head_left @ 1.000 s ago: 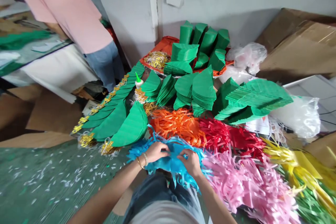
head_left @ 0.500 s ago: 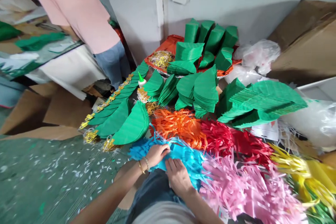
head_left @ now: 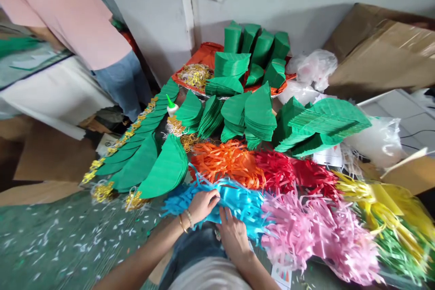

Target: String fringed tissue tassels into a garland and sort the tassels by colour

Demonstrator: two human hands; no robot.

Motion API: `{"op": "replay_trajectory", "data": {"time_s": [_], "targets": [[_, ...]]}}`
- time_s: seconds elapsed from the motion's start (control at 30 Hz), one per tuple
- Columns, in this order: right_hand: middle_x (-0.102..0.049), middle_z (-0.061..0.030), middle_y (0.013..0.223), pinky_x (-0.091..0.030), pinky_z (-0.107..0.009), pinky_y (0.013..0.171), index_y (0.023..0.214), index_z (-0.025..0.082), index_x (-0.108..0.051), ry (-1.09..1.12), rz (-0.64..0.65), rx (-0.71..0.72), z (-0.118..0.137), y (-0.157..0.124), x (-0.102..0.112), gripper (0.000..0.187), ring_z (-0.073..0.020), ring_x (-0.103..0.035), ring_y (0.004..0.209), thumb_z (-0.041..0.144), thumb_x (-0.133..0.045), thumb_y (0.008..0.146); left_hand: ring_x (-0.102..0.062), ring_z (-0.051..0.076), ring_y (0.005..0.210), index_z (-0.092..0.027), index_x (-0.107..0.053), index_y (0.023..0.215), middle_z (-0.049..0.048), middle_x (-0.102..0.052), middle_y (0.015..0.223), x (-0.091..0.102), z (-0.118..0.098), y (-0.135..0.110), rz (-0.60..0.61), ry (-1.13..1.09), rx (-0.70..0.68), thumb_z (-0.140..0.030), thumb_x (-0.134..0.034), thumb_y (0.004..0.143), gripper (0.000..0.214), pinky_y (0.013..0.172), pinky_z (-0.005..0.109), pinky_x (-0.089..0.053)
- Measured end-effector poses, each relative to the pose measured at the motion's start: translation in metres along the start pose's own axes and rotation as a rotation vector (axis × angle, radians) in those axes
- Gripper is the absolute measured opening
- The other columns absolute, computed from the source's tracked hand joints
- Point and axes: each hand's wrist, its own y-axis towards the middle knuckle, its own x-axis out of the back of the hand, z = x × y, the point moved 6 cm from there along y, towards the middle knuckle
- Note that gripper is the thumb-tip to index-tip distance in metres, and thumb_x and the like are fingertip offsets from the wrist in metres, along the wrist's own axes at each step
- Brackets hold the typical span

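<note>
- Left hand (head_left: 203, 206): fingers curled over the blue paper fringe (head_left: 238, 201), gathering a fold of it. Gold bangle and beaded bracelet (head_left: 184, 222) on the wrist.
- Right hand (head_left: 234, 235): fingers down on the near edge of the same fringe, palm low. Flat press or grip: cannot tell.
- Blue paper fringe: a loose pile under both hands, at 12 from the person's jeans-clad lap (head_left: 192, 247), just beside the other piles.
- Orange paper fringe (head_left: 226, 163): touching it at 12.
- Red paper fringe (head_left: 292, 172): at 1.
- Pink paper fringe (head_left: 299, 231): touching it at 3.
- Yellow and green paper fringe (head_left: 384, 213): further out at 3.
- Green half-round paper stacks (head_left: 166, 167): at 11, gold tinsel trim (head_left: 102, 191) along their edges.
- More green paper stacks (head_left: 238, 118): at 12, beyond the orange.
- Glue bottle with green nozzle (head_left: 172, 108): upright, at 11.
- Co-worker in a pink shirt (head_left: 68, 13): at 10, well apart, hands out of view.
- Cardboard sheets (head_left: 384, 50): at 2.
</note>
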Motion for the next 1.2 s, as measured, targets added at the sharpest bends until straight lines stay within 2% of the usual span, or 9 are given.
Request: {"op": "replay_trajectory", "data": {"time_s": [0.1,0.3,0.47,0.67,0.83,0.9,1.0,1.1,1.2], "targets": [[-0.061,-0.014,0.127,-0.054,-0.03,0.064,0.124,0.017,-0.06,-0.027,0.075,0.012,0.004,0.0,-0.001,0.035,-0.0237,-0.068,0.088,0.018,-0.056,0.089,-0.069,0.018,0.069,-0.021,-0.061,0.094,0.001,-0.072,0.077,-0.001,0.002,0.0,-0.031,0.015,0.008,-0.035,-0.038,0.099,0.026,0.058,0.024,-0.039],[-0.061,-0.017,0.127,-0.043,-0.042,0.101,0.118,0.011,-0.064,-0.039,-0.034,0.203,0.017,0.004,0.001,0.033,-0.0299,-0.051,0.122,0.03,-0.056,0.093,-0.068,0.018,0.063,-0.021,-0.058,0.099,0.0013,-0.069,0.07,-0.011,0.005,-0.003,-0.075,0.055,-0.02,-0.035,-0.03,0.101,0.031,0.053,0.024,-0.036],[-0.061,-0.0153,0.127,-0.043,-0.046,0.099,0.126,0.015,-0.06,-0.064,-0.137,-0.122,-0.024,-0.016,0.003,0.042,-0.0323,-0.055,0.117,0.038,-0.057,0.091,-0.067,0.017,0.062,-0.021,-0.058,0.1,0.001,-0.068,0.069,-0.017,0.007,-0.008,-0.09,0.052,-0.072,-0.035,-0.027,0.103,0.034,0.055,0.024,-0.04],[-0.069,-0.0164,0.112,-0.032,-0.052,0.106,0.111,0.013,-0.069,-0.154,-0.199,-0.167,-0.031,-0.034,0.021,0.033,-0.0344,-0.057,0.112,0.036,-0.057,0.09,-0.067,0.017,0.067,-0.023,-0.061,0.097,0.0002,-0.069,0.072,-0.02,0.004,-0.017,-0.098,0.027,-0.132,-0.039,-0.03,0.101,0.035,0.061,0.025,-0.046],[-0.069,-0.0103,0.067,-0.033,-0.054,0.099,0.082,0.018,-0.071,-0.244,-0.117,-0.278,-0.034,-0.04,0.056,0.024,-0.0298,-0.065,0.077,0.031,-0.054,0.093,-0.067,0.017,0.063,-0.02,-0.059,0.099,0.0013,-0.069,0.071,-0.018,0.01,-0.017,-0.145,0.036,-0.069,-0.036,-0.027,0.102,0.037,0.056,0.024,-0.046],[-0.063,-0.0071,0.055,-0.037,-0.052,0.093,0.076,0.019,-0.07,-0.239,-0.103,-0.315,-0.041,-0.033,0.073,0.027,-0.0261,-0.062,0.064,0.03,-0.052,0.094,-0.066,0.017,0.059,-0.019,-0.059,0.097,0.0014,-0.068,0.068,-0.017,0.011,-0.014,-0.154,0.046,-0.047,-0.034,-0.028,0.102,0.035,0.053,0.024,-0.045],[-0.071,-0.0115,0.084,-0.041,-0.042,0.086,0.1,0.018,-0.069,-0.111,-0.177,-0.253,-0.042,-0.005,0.088,0.019,-0.0277,-0.063,0.084,0.03,-0.057,0.091,-0.068,0.017,0.062,-0.02,-0.06,0.098,0.0016,-0.07,0.072,-0.016,0.009,-0.009,-0.153,0.049,-0.046,-0.032,-0.034,0.101,0.029,0.055,0.024,-0.046],[-0.068,-0.0103,0.112,-0.04,-0.037,0.087,0.116,0.02,-0.063,0.113,-0.109,-0.162,-0.04,0.032,0.071,0.031,-0.0277,-0.058,0.106,0.031,-0.063,0.088,-0.071,0.018,0.076,-0.022,-0.059,0.108,0.0035,-0.073,0.093,-0.014,0.006,-0.005,-0.169,0.04,-0.048,-0.026,-0.038,0.099,0.023,0.064,0.025,-0.05],[-0.072,-0.0032,0.09,-0.04,-0.033,0.085,0.092,0.023,-0.07,0.211,-0.007,-0.189,-0.047,0.055,0.045,0.014,-0.023,-0.063,0.094,0.029,-0.056,0.092,-0.071,0.018,0.083,-0.022,-0.058,0.11,0.0032,-0.072,0.1,-0.009,0.007,-0.002,-0.201,0.043,-0.02,-0.021,-0.041,0.096,0.021,0.07,0.025,-0.052]]}}
